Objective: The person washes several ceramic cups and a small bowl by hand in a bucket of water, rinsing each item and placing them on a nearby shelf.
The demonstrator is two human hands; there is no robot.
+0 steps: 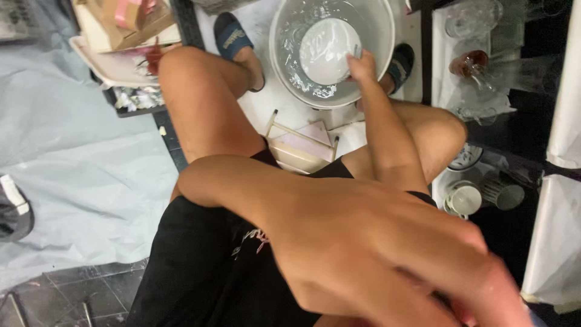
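A round pale basin (pixel 283 72) with soapy water stands on the floor between my feet. A white plate (pixel 325 51) lies tilted inside it. My right hand (pixel 363 65) reaches down into the basin and grips the plate's right edge. My left arm crosses the foreground, elbow at the left. My left hand (pixel 478 284) is blurred and very close to the camera at the bottom right, and its fingers cannot be made out. I sit in black shorts with my knees apart and dark slippers (pixel 233 36) on.
A low white and pink stool (pixel 302 145) is under me. Two cups (pixel 465 198) and a patterned plate sit at my right. Clear glassware (pixel 472 18) and a red glass (pixel 471 62) stand at the upper right. A cardboard box (pixel 121 24) and a grey sheet (pixel 78 151) are at the left.
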